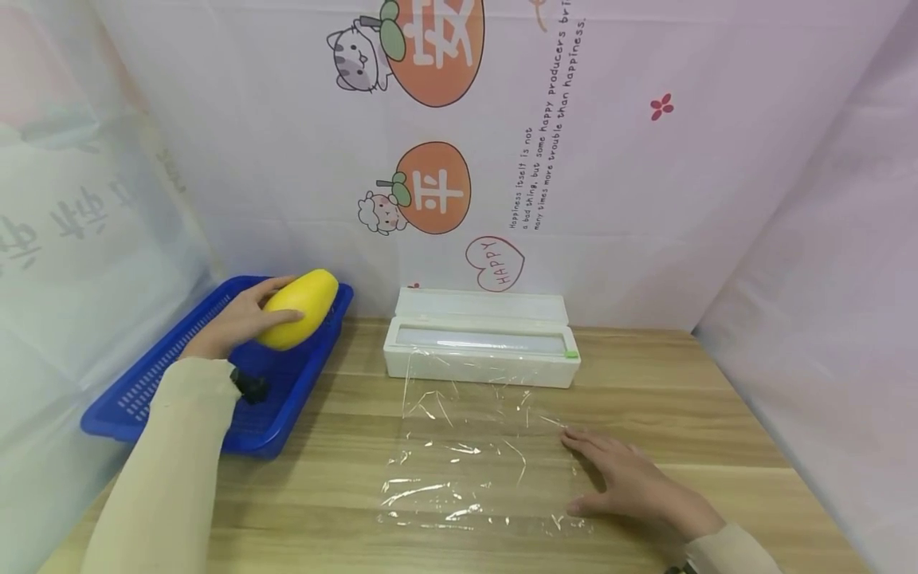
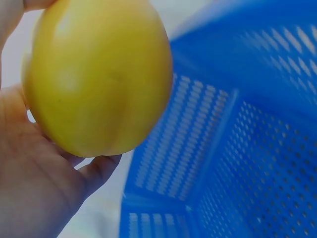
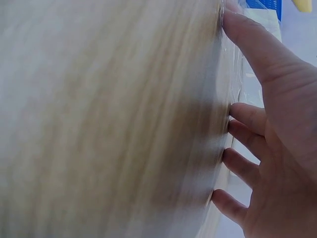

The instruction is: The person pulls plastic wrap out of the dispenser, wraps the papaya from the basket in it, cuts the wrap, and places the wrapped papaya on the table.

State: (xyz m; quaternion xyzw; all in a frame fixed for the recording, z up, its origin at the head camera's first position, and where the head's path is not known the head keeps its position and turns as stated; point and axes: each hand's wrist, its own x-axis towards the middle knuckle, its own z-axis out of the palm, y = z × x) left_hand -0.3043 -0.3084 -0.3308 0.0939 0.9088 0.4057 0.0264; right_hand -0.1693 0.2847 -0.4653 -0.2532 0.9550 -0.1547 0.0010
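Note:
My left hand grips a smooth yellow fruit and holds it above the blue perforated basket. In the left wrist view the yellow fruit fills the upper left, with my palm and fingers curled under it and the blue basket behind. A sheet of clear plastic wrap lies spread on the wooden table. My right hand rests flat on the wrap's right edge, fingers straight. In the right wrist view the fingers press on the wrap.
A white plastic-wrap dispenser box stands open behind the sheet, near the back wall. A small black object lies inside the basket. Printed cloth walls close in the table at the back and on both sides.

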